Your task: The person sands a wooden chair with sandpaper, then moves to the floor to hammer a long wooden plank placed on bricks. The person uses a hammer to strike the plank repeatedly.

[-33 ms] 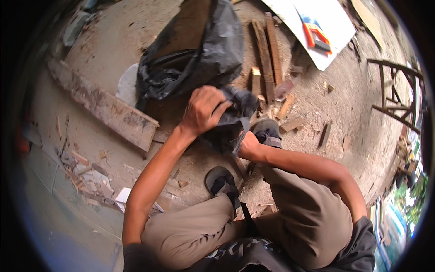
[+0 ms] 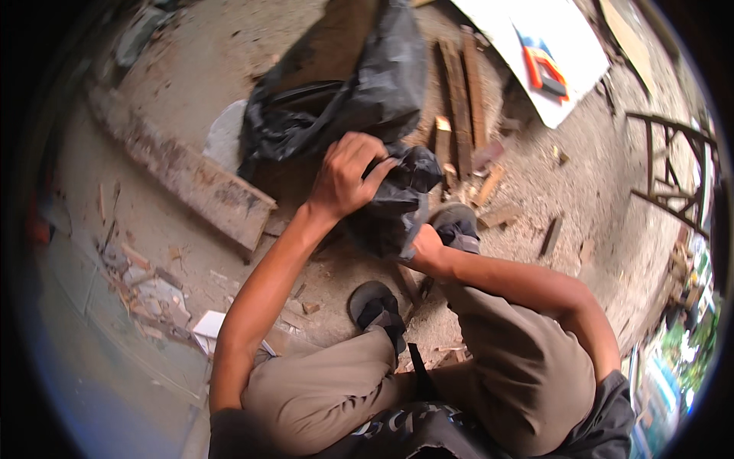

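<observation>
A crumpled black plastic bag (image 2: 386, 226) is bunched up in front of my knees. My left hand (image 2: 348, 174) is closed at its upper left side, with thumb and fingers curled together on a fold of the plastic. Lower down on the right, my right hand (image 2: 427, 249) grips the edge of the same bag, and part of its fingers is hidden by the plastic. Just beyond, a larger spread of black plastic (image 2: 344, 103) lies on the ground; whether it joins the bunched part I cannot tell.
A long board (image 2: 176, 172) lies to the left, and dark wooden strips (image 2: 456, 103) lie ahead. An orange-handled saw (image 2: 544, 76) rests on a white panel (image 2: 569, 38). At the right is a wooden frame (image 2: 669, 164). Wood scraps (image 2: 157, 298) litter the ground around my sandalled feet.
The whole view has shifted slightly, so the surroundings sit a little further right. Both hands keep their hold on the black plastic, with only slight movement.
</observation>
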Demonstrator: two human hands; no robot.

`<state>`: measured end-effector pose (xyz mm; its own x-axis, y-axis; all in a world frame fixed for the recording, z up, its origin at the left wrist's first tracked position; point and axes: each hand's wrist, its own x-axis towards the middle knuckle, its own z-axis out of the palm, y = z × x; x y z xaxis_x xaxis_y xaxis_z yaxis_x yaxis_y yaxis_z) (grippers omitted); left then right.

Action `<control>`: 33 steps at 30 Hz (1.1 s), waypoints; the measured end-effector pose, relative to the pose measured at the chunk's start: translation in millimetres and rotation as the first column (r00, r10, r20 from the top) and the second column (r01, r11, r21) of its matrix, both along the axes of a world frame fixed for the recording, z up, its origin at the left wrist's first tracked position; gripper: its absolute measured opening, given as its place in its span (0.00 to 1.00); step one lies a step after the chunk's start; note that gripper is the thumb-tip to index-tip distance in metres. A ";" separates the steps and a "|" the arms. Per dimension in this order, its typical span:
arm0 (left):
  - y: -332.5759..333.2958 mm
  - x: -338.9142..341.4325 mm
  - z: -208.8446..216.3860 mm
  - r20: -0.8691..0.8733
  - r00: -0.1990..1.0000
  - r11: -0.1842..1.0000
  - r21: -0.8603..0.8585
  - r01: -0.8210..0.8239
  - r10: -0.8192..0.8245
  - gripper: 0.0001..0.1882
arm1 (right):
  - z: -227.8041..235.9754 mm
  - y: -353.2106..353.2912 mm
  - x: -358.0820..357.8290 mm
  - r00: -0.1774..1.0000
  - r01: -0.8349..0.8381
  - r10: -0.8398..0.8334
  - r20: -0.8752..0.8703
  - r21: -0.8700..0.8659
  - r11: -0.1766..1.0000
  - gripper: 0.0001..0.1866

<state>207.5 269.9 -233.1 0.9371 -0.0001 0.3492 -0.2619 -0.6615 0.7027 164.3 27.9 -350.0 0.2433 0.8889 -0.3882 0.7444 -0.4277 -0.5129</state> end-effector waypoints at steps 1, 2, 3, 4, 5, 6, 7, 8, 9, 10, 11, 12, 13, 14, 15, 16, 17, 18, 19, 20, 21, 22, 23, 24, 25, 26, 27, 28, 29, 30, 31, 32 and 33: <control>15.9 0.1 6.2 0.000 0.998 0.997 -0.045 -0.057 0.057 0.14 | 4.0 6.9 -0.3 1.000 0.016 -0.014 -0.028 0.077 0.997 0.10; 28.1 2.2 16.2 0.027 0.999 0.997 -0.077 -0.028 0.030 0.18 | 12.8 11.2 2.0 0.998 0.053 -0.046 -0.050 0.144 0.988 0.11; 38.1 -1.0 23.3 -0.007 1.000 0.991 -0.136 0.004 -0.005 0.21 | 23.2 15.7 4.7 0.995 0.089 -0.076 -0.072 0.210 0.974 0.13; 46.6 -6.7 26.4 -0.012 1.000 0.991 -0.135 -0.014 0.012 0.21 | 24.8 4.9 5.7 0.977 0.153 -0.117 -0.180 0.203 0.967 0.17; 58.0 -15.2 29.2 -0.013 0.999 0.991 -0.129 -0.031 0.030 0.20 | 25.1 -0.7 7.1 0.946 0.212 -0.153 -0.284 0.189 0.959 0.23; 70.2 -30.8 27.2 0.001 0.987 0.975 -0.157 -0.156 0.158 0.17 | 41.8 10.6 8.1 0.916 0.243 -0.159 -0.368 0.195 0.950 0.28; 82.6 -53.1 22.5 0.007 0.956 0.940 -0.186 -0.285 0.292 0.14 | 59.5 21.5 6.7 0.877 0.268 -0.158 -0.455 0.189 0.945 0.34; 95.9 -64.6 17.1 0.144 0.866 0.876 -0.150 -0.459 0.479 0.08 | 71.9 24.2 4.6 0.839 0.276 -0.160 -0.520 0.155 0.949 0.31; 105.4 -84.5 13.3 0.205 0.711 0.737 -0.101 -0.669 0.673 0.07 | 80.5 29.3 3.6 0.796 0.279 -0.160 -0.584 0.120 0.953 0.27; 123.3 -106.1 -3.0 0.268 0.525 0.549 -0.018 -0.835 0.808 0.15 | 91.3 30.9 -0.2 0.744 0.285 -0.170 -0.646 0.076 0.956 0.24; 143.7 -150.1 -26.0 0.016 0.193 0.193 -0.101 -0.976 0.981 0.26 | 116.2 52.2 2.3 0.711 0.242 -0.141 -0.689 0.052 0.969 0.20; 160.4 -184.8 -48.7 -0.139 0.049 0.045 -0.026 -0.999 0.989 0.35 | 111.1 58.2 -5.9 0.655 0.276 -0.039 -0.755 0.191 0.942 0.09; 164.2 -197.7 -59.1 -0.374 -0.045 -0.077 -0.072 -0.994 0.926 0.42 | 117.7 66.2 -8.7 0.568 0.294 -0.137 -0.812 0.045 0.955 0.08; 161.1 -199.7 -67.8 -0.475 -0.041 -0.109 -0.117 -0.987 0.879 0.44 | 130.2 74.2 -9.7 0.478 0.304 -0.249 -0.842 -0.107 0.947 0.06; 153.0 -200.1 -75.4 -0.570 -0.038 -0.151 -0.153 -0.977 0.821 0.45 | 142.4 80.1 -8.8 0.385 0.290 -0.364 -0.848 -0.263 0.920 0.05; 148.6 -196.8 -82.7 -0.719 0.007 -0.190 -0.193 -0.963 0.695 0.47 | 149.3 86.9 -6.2 0.309 0.271 -0.424 -0.851 -0.349 0.897 0.08; 146.0 -184.3 -80.8 -0.730 -0.043 -0.203 -0.132 -0.970 0.682 0.47 | 158.2 93.7 -1.8 0.290 0.263 -0.444 -0.848 -0.375 0.889 0.10; 139.4 -174.1 -74.9 -0.741 -0.101 -0.218 -0.063 -0.974 0.664 0.47 | 166.5 106.6 6.8 0.266 0.255 -0.456 -0.849 -0.394 0.883 0.11; 141.4 -169.8 -66.7 -0.710 -0.063 -0.160 -0.070 -0.985 0.702 0.46 | 175.9 120.5 15.1 0.242 0.246 -0.469 -0.850 -0.414 0.877 0.13; 140.3 -166.5 -57.0 -0.683 -0.023 -0.099 -0.072 -0.992 0.730 0.46 | 188.8 132.1 22.5 0.242 0.249 -0.477 -0.845 -0.421 0.872 0.13; 139.9 -171.7 -52.2 -0.651 0.012 -0.044 -0.070 -0.997 0.759 0.45 | 203.9 144.8 25.4 0.244 0.246 -0.479 -0.843 -0.424 0.872 0.14; 139.7 -181.2 -62.8 -0.523 0.001 0.000 -0.001 -1.000 0.852 0.42 | 219.8 158.0 29.0 0.326 0.232 -0.451 -0.831 -0.392 0.890 0.16; 136.1 -193.5 -67.6 -0.532 -0.005 -0.012 -0.010 -1.000 0.847 0.40 | 228.0 170.7 33.3 0.401 0.214 -0.421 -0.813 -0.364 0.906 0.19; 127.2 -201.6 -69.3 -0.543 0.004 -0.015 -0.029 -0.999 0.840 0.39 | 228.7 182.4 40.1 0.451 0.189 -0.369 -0.813 -0.316 0.930 0.21; 116.0 -212.3 -70.7 -0.554 0.010 -0.019 -0.047 -0.999 0.833 0.37 | 233.2 196.4 45.0 0.531 0.199 -0.324 -0.783 -0.256 0.946 0.20; 101.8 -223.8 -68.8 -0.513 0.093 0.036 -0.119 -0.992 0.853 0.34 | 233.7 210.3 51.4 0.583 0.191 -0.290 -0.759 -0.218 0.957 0.19; 86.0 -233.0 -65.4 -0.464 0.180 0.101 -0.190 -0.977 0.867 0.30 | 232.9 224.3 59.8 0.633 0.188 -0.259 -0.730 -0.180 0.966 0.18; 68.6 -244.0 -59.4 -0.497 0.157 0.104 -0.134 -0.986 0.853 0.28 | 226.7 240.1 66.5 0.676 0.198 -0.222 -0.703 -0.116 0.973 0.18; 49.1 -254.0 -48.1 -0.575 0.149 0.106 -0.108 -0.989 0.804 0.28 | 214.5 255.7 70.6 0.713 0.203 -0.189 -0.675 -0.058 0.977 0.17; 28.1 -267.8 -33.1 -0.645 0.126 0.103 -0.074 -0.992 0.754 0.28 | 202.5 276.7 69.3 0.731 0.212 -0.174 -0.659 -0.022 0.977 0.17; 9.3 -278.8 -29.8 -0.675 0.128 0.108 -0.072 -0.992 0.726 0.28 | 188.4 300.1 66.6 0.751 0.224 -0.164 -0.639 0.014 0.974 0.17; -8.8 -287.8 -27.8 -0.706 0.136 0.119 -0.073 -0.990 0.695 0.29 | 176.4 321.7 60.5 0.791 0.242 -0.128 -0.599 0.113 0.964 0.17; -25.9 -299.3 -33.3 -0.662 0.133 0.127 -0.057 -0.990 0.738 0.29 | 162.7 348.3 48.1 0.825 0.245 -0.086 -0.558 0.217 0.945 0.17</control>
